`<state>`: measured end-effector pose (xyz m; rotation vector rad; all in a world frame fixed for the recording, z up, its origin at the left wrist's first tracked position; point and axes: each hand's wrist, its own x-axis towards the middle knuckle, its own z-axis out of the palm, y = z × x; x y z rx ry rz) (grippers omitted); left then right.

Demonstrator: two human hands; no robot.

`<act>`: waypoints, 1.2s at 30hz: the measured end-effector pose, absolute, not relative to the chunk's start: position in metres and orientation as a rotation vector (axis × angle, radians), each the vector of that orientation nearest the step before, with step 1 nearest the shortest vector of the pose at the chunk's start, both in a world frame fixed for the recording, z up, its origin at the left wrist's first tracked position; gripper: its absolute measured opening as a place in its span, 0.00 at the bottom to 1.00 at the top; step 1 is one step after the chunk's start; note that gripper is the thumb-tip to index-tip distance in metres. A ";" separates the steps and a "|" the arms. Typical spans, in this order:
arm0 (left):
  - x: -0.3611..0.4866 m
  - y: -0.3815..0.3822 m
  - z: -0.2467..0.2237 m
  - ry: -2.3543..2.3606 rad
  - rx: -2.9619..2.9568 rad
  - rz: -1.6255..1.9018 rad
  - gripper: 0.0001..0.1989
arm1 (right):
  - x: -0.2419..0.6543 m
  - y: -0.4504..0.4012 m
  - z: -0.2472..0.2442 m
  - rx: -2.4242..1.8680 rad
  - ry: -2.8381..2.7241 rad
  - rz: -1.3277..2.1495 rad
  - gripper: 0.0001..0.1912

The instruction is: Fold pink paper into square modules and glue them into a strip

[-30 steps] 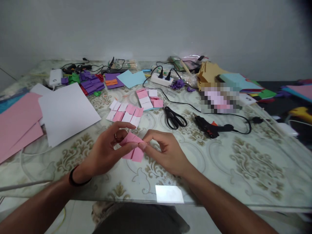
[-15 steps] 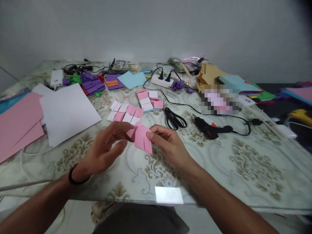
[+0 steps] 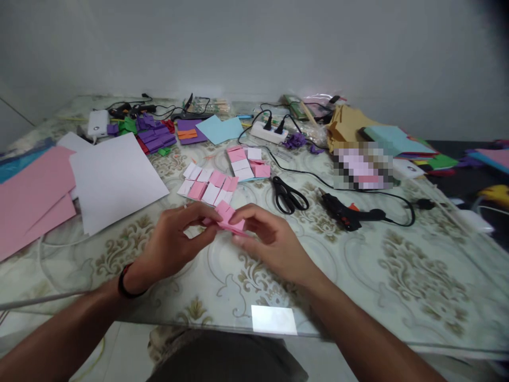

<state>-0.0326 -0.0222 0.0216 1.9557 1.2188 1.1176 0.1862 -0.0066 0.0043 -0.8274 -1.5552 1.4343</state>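
Note:
A small folded piece of pink paper is held between both hands just above the table. My left hand pinches its left side between thumb and fingers. On the other side, my right hand has its fingertips and thumb closed on the paper, which hides part of it. Right behind my hands lies a woven-looking panel of pink and white paper. A second pink and white paper piece rests farther back. Black scissors lie to the right of my right hand.
A black glue gun with a cable lies at right. White sheets and pink sheets spread at left. Behind are a white power strip, purple folded strips, light blue paper and brown paper.
The pink paper has been tilted from facing me to nearly edge-on. My left fingers have closed onto it, and my right fingers have shifted over its top. The view has moved slightly.

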 end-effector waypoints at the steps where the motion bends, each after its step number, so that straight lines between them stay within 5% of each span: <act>1: -0.032 -0.023 0.020 1.185 1.919 1.132 0.07 | 0.185 -0.006 0.004 -0.869 -1.540 1.406 0.12; 6: -0.029 -0.023 0.017 1.014 1.692 1.130 0.23 | 0.182 -0.005 0.002 -0.976 -1.409 1.372 0.14; 22: -0.033 -0.021 0.026 1.061 1.689 0.986 0.11 | 0.182 -0.007 0.002 -1.106 -1.467 1.451 0.20; 36: -0.035 -0.018 0.022 1.049 1.722 0.784 0.09 | 0.181 -0.013 0.006 -1.022 -1.589 1.507 0.11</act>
